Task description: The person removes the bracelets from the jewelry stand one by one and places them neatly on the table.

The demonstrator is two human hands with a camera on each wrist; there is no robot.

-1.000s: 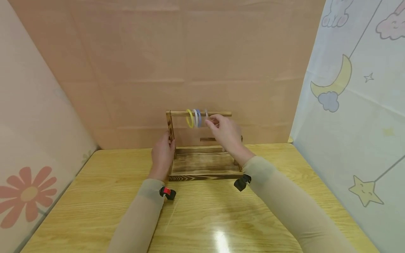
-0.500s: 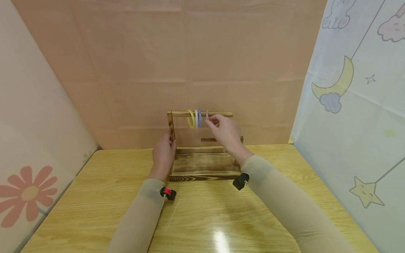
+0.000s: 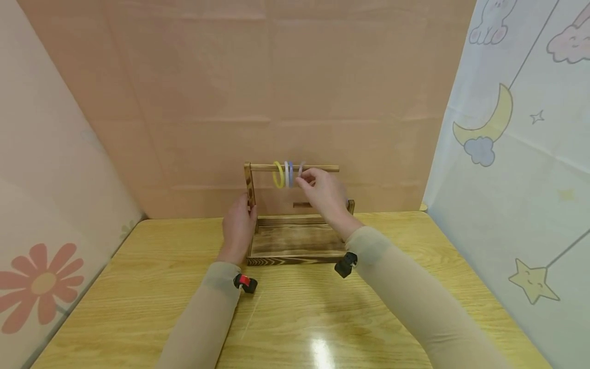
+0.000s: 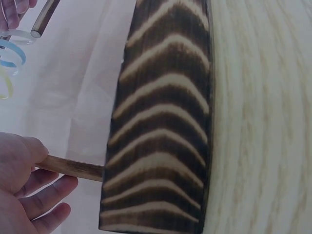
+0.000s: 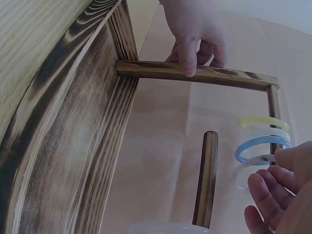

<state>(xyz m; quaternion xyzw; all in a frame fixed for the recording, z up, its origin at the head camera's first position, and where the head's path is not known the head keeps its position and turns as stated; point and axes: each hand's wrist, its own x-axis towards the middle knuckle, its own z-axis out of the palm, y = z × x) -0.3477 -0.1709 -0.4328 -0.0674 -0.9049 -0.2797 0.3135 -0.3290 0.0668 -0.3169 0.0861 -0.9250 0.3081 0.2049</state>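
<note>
Here's my left hand (image 3: 237,225), wrapped on the rack (image 3: 295,260) at its left post (image 3: 249,184), thumb across one face and fingers curled behind: a real grasp. And over on the rack's upper rod (image 3: 322,168), my right hand (image 3: 327,197) has the clear ring (image 5: 261,159) pinched between thumb and fingertips! That ring sits near the middle of the rack's span, seemingly around the rod, with a bare stretch of rod running on past it to the free right end. Left of it, nearer the rack's post, three more hang on the rod: blue ring (image 3: 291,177), then white ring (image 3: 287,177) close beside it, then yellow ring (image 3: 279,186), which hangs at a slight tilt. Below, the lower rod (image 3: 301,205) pokes out from behind my right hand, its free end pointing toward the rack's left. Low in the right wrist view there's a pale curved edge (image 5: 168,228) by that lower rod; I can't tell whether it goes round it. The rack's shallow tray (image 3: 295,241) lies flat under all this, on the table (image 3: 276,318). Behind the rack rises a brown backdrop (image 3: 295,92); well off to its right, a printed moon (image 3: 503,113).
</note>
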